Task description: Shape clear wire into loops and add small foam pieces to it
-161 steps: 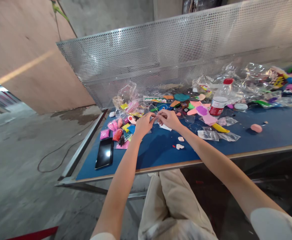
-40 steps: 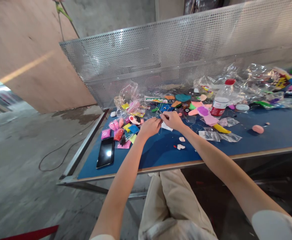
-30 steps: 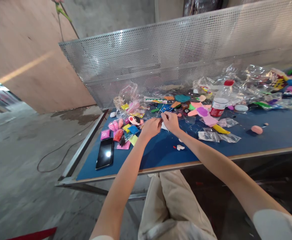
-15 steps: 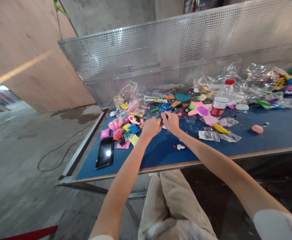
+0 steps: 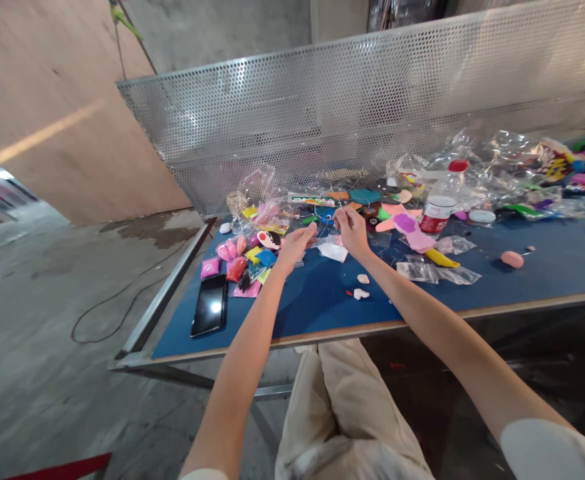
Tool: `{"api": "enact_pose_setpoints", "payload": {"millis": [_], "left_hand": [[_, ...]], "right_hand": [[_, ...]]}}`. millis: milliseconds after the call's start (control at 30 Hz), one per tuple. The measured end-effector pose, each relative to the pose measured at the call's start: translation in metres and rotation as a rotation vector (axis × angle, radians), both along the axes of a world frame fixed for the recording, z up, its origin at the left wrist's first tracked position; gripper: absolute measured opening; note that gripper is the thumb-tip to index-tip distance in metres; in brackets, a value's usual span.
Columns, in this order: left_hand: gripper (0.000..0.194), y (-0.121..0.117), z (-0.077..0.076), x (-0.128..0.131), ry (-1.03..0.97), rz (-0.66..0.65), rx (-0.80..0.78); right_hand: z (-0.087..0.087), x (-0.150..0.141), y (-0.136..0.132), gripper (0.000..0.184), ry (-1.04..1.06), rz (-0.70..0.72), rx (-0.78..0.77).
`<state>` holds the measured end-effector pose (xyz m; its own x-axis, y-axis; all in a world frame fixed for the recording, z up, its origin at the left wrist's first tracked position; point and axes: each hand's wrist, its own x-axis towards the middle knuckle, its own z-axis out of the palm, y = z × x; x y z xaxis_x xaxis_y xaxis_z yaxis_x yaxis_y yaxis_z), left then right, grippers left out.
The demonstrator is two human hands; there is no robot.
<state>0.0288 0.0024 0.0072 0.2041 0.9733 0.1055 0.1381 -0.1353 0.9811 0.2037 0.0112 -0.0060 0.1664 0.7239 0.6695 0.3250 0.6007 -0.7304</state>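
Over the middle of the blue table, my left hand (image 5: 295, 248) has its fingers stretched forward and the thumb raised, with nothing plainly held. To its right, my right hand (image 5: 351, 232) has its fingertips pinched together; thin pale strands show near them, but what they grip is too small to make out. A gap separates the two hands. Below it lies a white piece in clear wrapping (image 5: 333, 251). A blue shape (image 5: 326, 215) sits just beyond the fingertips. Closer to me are small white clay-like lumps (image 5: 361, 293) and a tiny red bit (image 5: 349, 293).
Left of my hands lie a black phone (image 5: 209, 305) and colourful small packets (image 5: 237, 269). A red-capped bottle (image 5: 437, 212) and a pink shape with a purple flower (image 5: 408, 227) stand right. Clear bags (image 5: 502, 160) crowd the back before a perforated metal panel (image 5: 292, 113).
My hands, together at the fingertips before, have come apart: the left moved slightly left, the right slightly up and right. The wrapped white piece between them is now more exposed.
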Motion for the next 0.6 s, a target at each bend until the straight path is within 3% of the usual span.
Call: {"api": "enact_pose_setpoints", "payload": {"millis": [100,300,467,600], "left_hand": [[0.046,-0.002,-0.003,0.007,-0.18,-0.102,-0.011],[0.049,0.0,-0.005,0.006,-0.221,0.017,-0.017],[0.041,0.005,-0.002,-0.007,-0.206,0.042,0.062],[0.041,0.012,-0.001,-0.022,-0.179,0.093,0.204]], "right_hand": [[-0.004,-0.006,0.0,0.057,-0.009,0.101,0.046],[-0.009,-0.008,0.006,0.055,-0.111,0.176,0.162],[-0.006,0.016,0.012,0.047,-0.301,0.168,0.047],[-0.005,0.034,0.016,0.032,-0.422,0.008,-0.14]]}}
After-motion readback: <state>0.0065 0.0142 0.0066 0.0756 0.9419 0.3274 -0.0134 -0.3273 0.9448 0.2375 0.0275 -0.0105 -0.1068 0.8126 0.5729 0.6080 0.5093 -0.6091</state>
